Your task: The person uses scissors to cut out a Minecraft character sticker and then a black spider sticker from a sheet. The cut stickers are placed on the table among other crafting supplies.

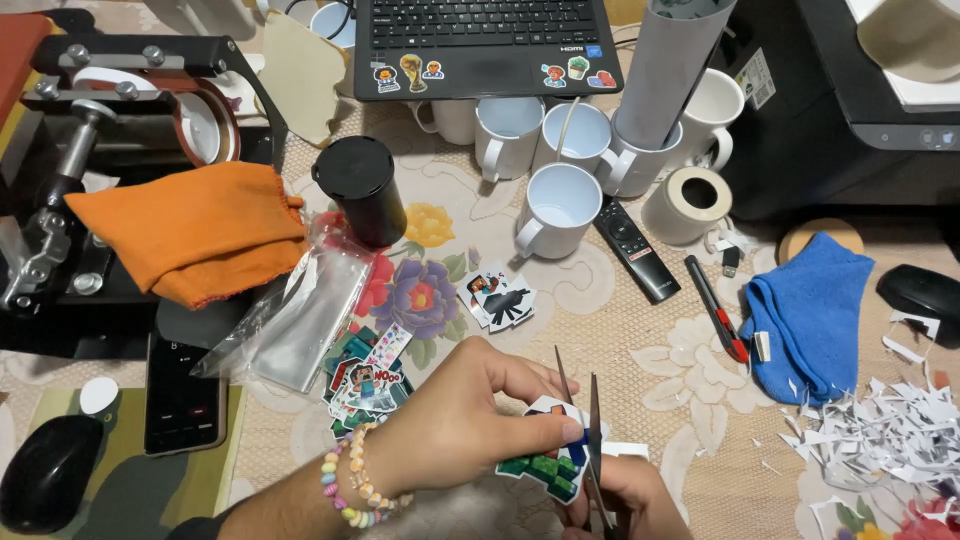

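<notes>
My left hand (455,415), with a bead bracelet at the wrist, pinches a printed paper sticker (548,462) showing a blocky green and blue figure. My right hand (625,495) is at the bottom edge, gripping scissors (592,420) whose blades point up and stand open around the sticker's right edge. A white paper strip sticks out to the right of the blades. A pile of cut stickers (365,380) lies left of my left hand, and two more stickers (497,297) lie further up on the floral cloth.
Several white mugs (555,208), a black cup (360,190), a laptop (485,45), a remote (636,250), a tape roll (690,203), a utility knife (718,307), a blue cloth (812,315), paper scraps (885,435), an orange cloth (190,230) on a mug press (60,180), a phone (180,400), a mouse (45,470).
</notes>
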